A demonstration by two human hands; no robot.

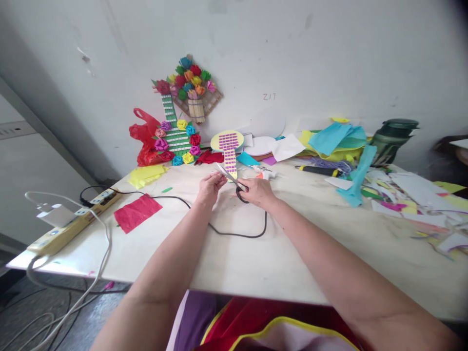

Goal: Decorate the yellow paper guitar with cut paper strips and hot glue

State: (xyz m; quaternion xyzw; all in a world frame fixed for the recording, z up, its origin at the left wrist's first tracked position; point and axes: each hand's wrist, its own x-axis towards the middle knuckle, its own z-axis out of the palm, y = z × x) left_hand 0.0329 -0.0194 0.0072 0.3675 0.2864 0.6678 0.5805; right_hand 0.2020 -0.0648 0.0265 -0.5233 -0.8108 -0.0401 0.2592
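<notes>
My right hand (259, 191) is closed around the black handles of a pair of scissors (242, 195), whose blades point up and left toward my left hand. My left hand (211, 189) has its fingertips pinched together beside the blades; anything between them is too small to make out. Just beyond both hands stands a yellow paper piece (229, 148) with a round top and a stem banded in purple. A white and orange tool (266, 174) lies behind my right hand, partly hidden by it. A red crepe paper sheet (138, 213) lies flat to the left.
A black cable (237, 236) loops across the table. At left sits a power strip (54, 237) with a white charger (56, 215). Flower-decorated crafts (179, 139) lean on the wall. To the right are a cutter knife (319, 170), a green bottle (393, 141) and paper scraps (413, 195).
</notes>
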